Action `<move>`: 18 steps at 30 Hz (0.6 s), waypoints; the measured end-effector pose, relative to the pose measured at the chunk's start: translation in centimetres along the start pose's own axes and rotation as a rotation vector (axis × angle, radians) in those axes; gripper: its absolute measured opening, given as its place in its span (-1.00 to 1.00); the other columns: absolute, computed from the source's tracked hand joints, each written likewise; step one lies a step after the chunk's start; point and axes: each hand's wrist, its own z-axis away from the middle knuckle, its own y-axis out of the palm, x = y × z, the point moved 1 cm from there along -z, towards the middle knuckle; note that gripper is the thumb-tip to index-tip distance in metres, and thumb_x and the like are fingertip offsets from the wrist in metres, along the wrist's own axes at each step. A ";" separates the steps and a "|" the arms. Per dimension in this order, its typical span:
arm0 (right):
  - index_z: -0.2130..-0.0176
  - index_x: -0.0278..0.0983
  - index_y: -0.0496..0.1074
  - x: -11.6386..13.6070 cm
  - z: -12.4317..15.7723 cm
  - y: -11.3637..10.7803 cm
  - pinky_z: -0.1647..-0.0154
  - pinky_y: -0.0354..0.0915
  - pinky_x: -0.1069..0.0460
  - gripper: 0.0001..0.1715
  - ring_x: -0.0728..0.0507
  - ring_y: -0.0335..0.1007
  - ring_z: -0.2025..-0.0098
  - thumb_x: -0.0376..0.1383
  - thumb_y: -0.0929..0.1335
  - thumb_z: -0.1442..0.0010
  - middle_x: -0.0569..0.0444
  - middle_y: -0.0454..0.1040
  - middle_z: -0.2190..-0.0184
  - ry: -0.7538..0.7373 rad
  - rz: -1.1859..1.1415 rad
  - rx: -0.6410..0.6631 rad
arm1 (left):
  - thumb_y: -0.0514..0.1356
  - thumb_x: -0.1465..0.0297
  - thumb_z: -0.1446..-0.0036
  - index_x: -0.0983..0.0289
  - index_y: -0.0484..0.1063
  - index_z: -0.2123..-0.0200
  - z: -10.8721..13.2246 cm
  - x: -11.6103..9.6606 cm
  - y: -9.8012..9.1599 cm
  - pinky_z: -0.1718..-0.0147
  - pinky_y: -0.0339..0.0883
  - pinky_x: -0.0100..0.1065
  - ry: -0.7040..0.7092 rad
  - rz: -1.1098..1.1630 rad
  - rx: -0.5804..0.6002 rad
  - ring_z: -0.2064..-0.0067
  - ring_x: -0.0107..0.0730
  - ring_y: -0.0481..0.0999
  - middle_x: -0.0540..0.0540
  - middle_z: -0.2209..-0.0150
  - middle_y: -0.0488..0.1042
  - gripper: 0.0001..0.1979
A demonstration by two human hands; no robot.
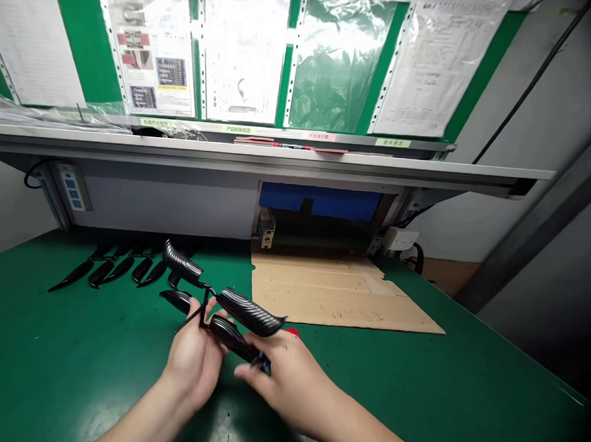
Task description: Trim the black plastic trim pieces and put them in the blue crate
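Observation:
A set of glossy black moulded plastic pieces point(250, 311), curved and ribbed like feathers or blades, hangs together on a thin black runner point(205, 305). My left hand point(194, 358) is palm up under the runner, its fingers closed around the stem. On the right, my right hand point(286, 367) is closed beside the lower right piece. A small dark object with blue bits point(261, 361) shows between its thumb and fingers; its kind is unclear. Behind the knuckles, a bit of something red point(293, 331) peeks out.
Several similar black pieces point(117, 269) lie in a row at the back left of the green table point(91, 362). Flat cardboard point(331, 293) lies before an opening with a dark roller or belt point(319, 232). Above runs a metal shelf point(204, 155) with papers; a power strip point(74, 187) hangs left.

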 end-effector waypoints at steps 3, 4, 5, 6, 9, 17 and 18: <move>0.07 -0.11 0.44 -0.7 0.5 -0.9 0.10 0.25 0.01 -0.53 -0.19 0.37 0.14 -0.20 0.55 -0.03 0.13 0.47 0.20 -0.022 0.113 0.092 | -0.07 0.13 -0.34 0.30 0.35 0.01 -0.4 -2.3 -1.1 0.47 0.28 -0.37 0.007 0.065 -0.047 0.49 -0.45 0.36 0.06 0.37 0.42 -0.59; 0.04 -0.09 0.43 -1.9 0.5 -1.4 0.07 0.26 0.00 -0.52 -0.19 0.37 0.11 -0.16 0.54 -0.05 0.13 0.46 0.16 0.024 0.120 0.087 | -0.06 0.14 -0.34 0.32 0.35 -0.01 -0.5 -2.9 -1.6 0.48 0.27 -0.39 -0.001 0.094 -0.011 0.52 -0.48 0.33 0.03 0.44 0.38 -0.58; 0.03 -0.08 0.42 -3.5 0.5 -2.0 0.05 0.26 0.00 -0.57 -0.18 0.36 0.08 -0.15 0.50 -0.11 0.13 0.46 0.12 0.084 0.122 0.068 | -0.04 0.14 -0.33 0.35 0.33 -0.05 -0.5 -3.4 -2.2 0.48 0.27 -0.40 -0.016 0.127 0.044 0.55 -0.51 0.29 -0.02 0.50 0.33 -0.56; 0.02 -0.09 0.41 -5.3 0.5 -2.5 0.04 0.27 -0.01 -0.63 -0.18 0.36 0.06 -0.14 0.45 -0.17 0.11 0.45 0.09 0.149 0.133 0.041 | -0.04 0.13 -0.33 0.38 0.31 -0.09 -0.4 -3.6 -2.8 0.48 0.25 -0.41 -0.042 0.155 0.104 0.58 -0.55 0.24 -0.06 0.56 0.28 -0.52; -0.04 -0.13 0.37 -10.4 0.6 -3.7 -0.07 0.23 -0.10 -0.62 -0.24 0.29 -0.06 -0.15 0.35 -0.24 0.04 0.39 -0.02 0.296 0.268 -0.051 | -0.05 0.06 -0.30 0.45 0.26 -0.15 -0.2 -3.3 -4.5 0.52 0.19 -0.44 -0.134 0.167 0.210 0.66 -0.61 0.09 -0.13 0.66 0.17 -0.39; -0.06 -0.03 0.37 -11.4 0.5 -2.7 -0.12 0.20 -0.19 -0.53 -0.26 0.22 -0.12 -0.29 0.40 -0.15 0.07 0.37 -0.05 0.063 0.341 0.096 | -0.05 0.15 -0.35 0.31 0.32 -0.16 -0.1 0.0 -6.5 0.50 0.09 -0.40 -0.360 0.051 0.464 0.71 -0.61 0.08 -0.11 0.72 0.18 -0.53; -0.04 -0.04 0.39 -11.1 0.4 -2.5 -0.10 0.21 -0.21 -0.55 -0.27 0.25 -0.09 -0.33 0.40 -0.14 0.07 0.40 -0.01 0.039 0.348 0.108 | -0.07 0.17 -0.37 0.32 0.33 -0.15 -0.2 0.3 -6.8 0.50 0.10 -0.39 -0.386 0.032 0.493 0.72 -0.59 0.11 -0.10 0.73 0.20 -0.53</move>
